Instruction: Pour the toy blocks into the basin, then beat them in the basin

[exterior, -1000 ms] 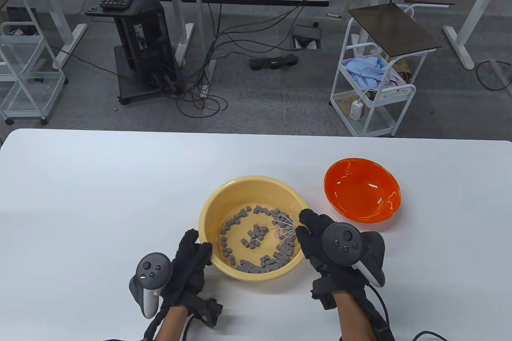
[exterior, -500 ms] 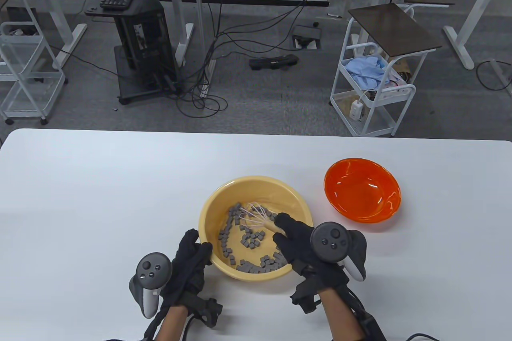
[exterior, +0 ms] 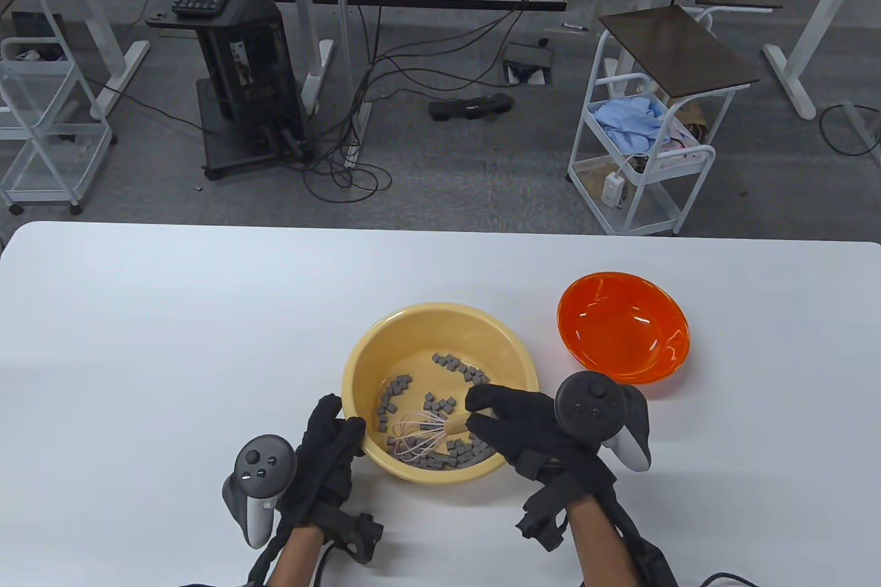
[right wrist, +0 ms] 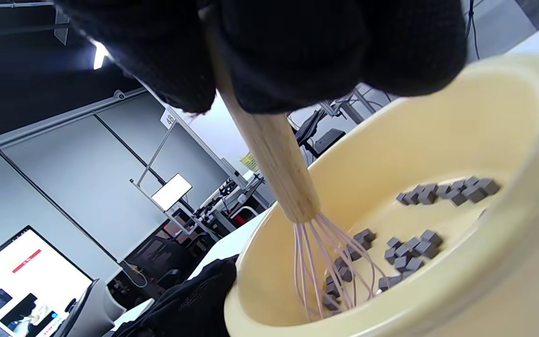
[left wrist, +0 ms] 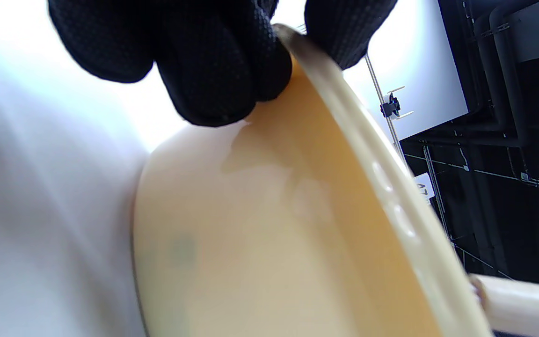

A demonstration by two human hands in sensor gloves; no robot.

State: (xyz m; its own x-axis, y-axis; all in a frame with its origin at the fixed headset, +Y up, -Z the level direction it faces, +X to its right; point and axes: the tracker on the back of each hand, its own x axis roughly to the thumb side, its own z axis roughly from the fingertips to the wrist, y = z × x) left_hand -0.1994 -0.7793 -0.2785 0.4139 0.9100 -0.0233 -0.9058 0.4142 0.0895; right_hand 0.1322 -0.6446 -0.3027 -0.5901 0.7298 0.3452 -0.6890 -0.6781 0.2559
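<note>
A yellow basin point(exterior: 358, 367) stands on the white table, with several small grey toy blocks point(exterior: 392, 394) scattered over its floor. My left hand point(exterior: 330, 439) grips the basin's near left rim point(left wrist: 344, 112), fingers point(left wrist: 213, 61) on the outer wall and thumb over the edge. My right hand point(exterior: 513, 425) grips the wooden handle point(right wrist: 269, 150) of a whisk point(exterior: 420, 439). Its pink wires point(right wrist: 325, 262) reach down among the blocks point(right wrist: 405, 252) at the near side of the basin point(right wrist: 438, 135).
An empty orange bowl point(exterior: 623, 325) sits on the table just right of the basin, behind my right hand. Beyond the table's far edge are a white trolley point(exterior: 640, 153), desks and cables on the floor.
The right hand has swept the whisk round inside the basin, from the right side to the far left and now to the near side, pushing blocks about. The left hand has stayed on the rim.
</note>
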